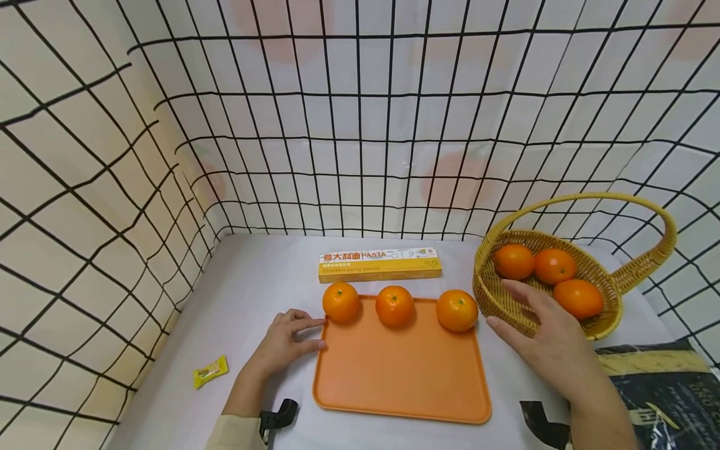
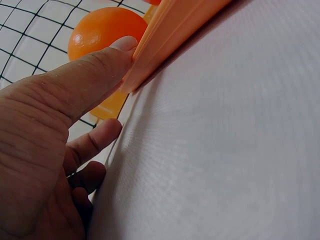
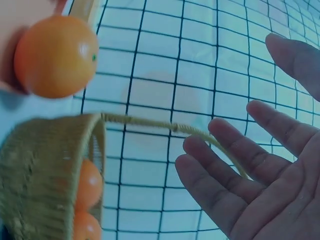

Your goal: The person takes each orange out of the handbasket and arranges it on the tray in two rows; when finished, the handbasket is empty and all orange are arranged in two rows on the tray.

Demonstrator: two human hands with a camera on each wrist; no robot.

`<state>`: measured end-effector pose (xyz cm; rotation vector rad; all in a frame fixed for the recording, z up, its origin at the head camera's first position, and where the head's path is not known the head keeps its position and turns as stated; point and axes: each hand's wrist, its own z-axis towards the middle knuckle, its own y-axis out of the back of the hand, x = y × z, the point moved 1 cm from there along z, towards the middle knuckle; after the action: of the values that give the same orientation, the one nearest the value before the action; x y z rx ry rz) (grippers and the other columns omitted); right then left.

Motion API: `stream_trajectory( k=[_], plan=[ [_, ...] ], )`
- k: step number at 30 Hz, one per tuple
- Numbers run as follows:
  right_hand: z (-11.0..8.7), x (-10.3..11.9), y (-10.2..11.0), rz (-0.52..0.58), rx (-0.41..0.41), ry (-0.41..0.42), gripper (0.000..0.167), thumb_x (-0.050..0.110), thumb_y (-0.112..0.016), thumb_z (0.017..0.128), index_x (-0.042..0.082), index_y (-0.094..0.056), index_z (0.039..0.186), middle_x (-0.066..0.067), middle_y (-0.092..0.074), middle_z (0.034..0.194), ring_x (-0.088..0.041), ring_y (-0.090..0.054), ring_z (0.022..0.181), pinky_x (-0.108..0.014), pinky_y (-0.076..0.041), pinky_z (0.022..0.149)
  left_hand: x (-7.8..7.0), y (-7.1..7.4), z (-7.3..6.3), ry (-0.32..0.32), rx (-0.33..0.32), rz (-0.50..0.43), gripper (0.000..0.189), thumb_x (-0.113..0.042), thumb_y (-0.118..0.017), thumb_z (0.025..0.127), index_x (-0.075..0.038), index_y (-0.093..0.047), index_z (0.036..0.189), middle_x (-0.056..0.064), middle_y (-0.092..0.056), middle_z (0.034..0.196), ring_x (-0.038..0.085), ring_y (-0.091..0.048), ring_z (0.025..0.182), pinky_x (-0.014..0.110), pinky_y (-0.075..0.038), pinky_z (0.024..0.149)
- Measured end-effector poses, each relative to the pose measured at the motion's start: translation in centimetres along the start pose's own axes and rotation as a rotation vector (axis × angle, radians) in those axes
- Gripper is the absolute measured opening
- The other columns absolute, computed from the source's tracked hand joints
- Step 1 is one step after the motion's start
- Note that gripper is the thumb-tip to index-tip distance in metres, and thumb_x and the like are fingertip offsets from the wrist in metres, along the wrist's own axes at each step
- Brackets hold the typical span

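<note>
An orange tray (image 1: 402, 372) lies on the white table. Along its far edge sit three oranges: a left one (image 1: 340, 302), a middle one (image 1: 394, 306) and a right one (image 1: 457, 310). At the tray's left edge, my left hand (image 1: 284, 342) touches the rim with its thumb and a finger; the left wrist view has the thumb (image 2: 95, 72) against the rim. My right hand (image 1: 557, 340), holding nothing, is over the near side of a wicker basket (image 1: 500, 299). Its fingers (image 3: 225, 185) are spread in the right wrist view. Three more oranges (image 1: 577, 299) lie inside the basket.
Behind the tray stands a yellow pasta box (image 1: 379, 265). A small yellow packet (image 1: 210, 372) lies at the left, and a dark bag (image 1: 664, 387) at the right front. The basket's tall handle (image 1: 585, 196) arches up. Black-gridded white walls (image 1: 360, 125) surround the table's back and sides.
</note>
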<state>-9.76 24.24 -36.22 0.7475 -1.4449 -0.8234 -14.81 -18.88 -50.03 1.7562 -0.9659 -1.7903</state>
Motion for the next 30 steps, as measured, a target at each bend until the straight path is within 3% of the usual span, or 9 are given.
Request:
stream_trajectory(
  k=[6, 15, 21, 30],
  plan=[
    [-0.1, -1.5, 1.2, -0.103, -0.005, 0.005, 0.091, 0.071, -0.063, 0.088, 0.019, -0.038, 0.157, -0.027, -0.045, 0.152, -0.05, -0.047, 0.127, -0.073, -0.039, 0.095, 0.1, 0.0, 0.0, -0.002, -0.002, 0.007, 0.047, -0.045, -0.087, 0.079, -0.034, -0.075, 0.123, -0.006, -0.06, 0.116, 0.017, -0.047, 0.109, 0.037, -0.042, 0.091],
    [1.4, -5.4, 3.1, -0.208, 0.067, 0.054, 0.094, 0.07, -0.062, 0.09, 0.011, -0.036, 0.157, -0.035, -0.045, 0.146, -0.056, -0.052, 0.12, -0.072, -0.043, 0.086, 0.1, 0.0, 0.0, 0.005, -0.004, 0.009, 0.046, -0.046, -0.086, 0.079, -0.037, -0.075, 0.122, -0.007, -0.06, 0.116, 0.017, -0.046, 0.108, 0.036, -0.041, 0.089],
    [2.9, -8.7, 3.9, -0.23, 0.075, 0.074, 0.096, 0.065, -0.066, 0.091, 0.003, -0.034, 0.156, -0.04, -0.036, 0.148, -0.064, -0.047, 0.118, -0.076, -0.041, 0.086, 0.0, -0.1, 0.0, 0.006, -0.007, 0.012, 0.046, -0.046, -0.086, 0.079, -0.036, -0.075, 0.122, -0.007, -0.06, 0.115, 0.017, -0.047, 0.109, 0.036, -0.041, 0.09],
    [4.7, -12.6, 5.1, -0.219, 0.108, 0.066, 0.096, 0.06, -0.069, 0.091, -0.005, -0.034, 0.153, -0.046, -0.035, 0.141, -0.063, -0.053, 0.109, -0.068, -0.05, 0.077, -0.1, -0.1, 0.0, 0.015, -0.006, 0.019, 0.046, -0.047, -0.086, 0.079, -0.037, -0.075, 0.122, -0.007, -0.059, 0.116, 0.017, -0.047, 0.109, 0.037, -0.042, 0.091]
  ],
)
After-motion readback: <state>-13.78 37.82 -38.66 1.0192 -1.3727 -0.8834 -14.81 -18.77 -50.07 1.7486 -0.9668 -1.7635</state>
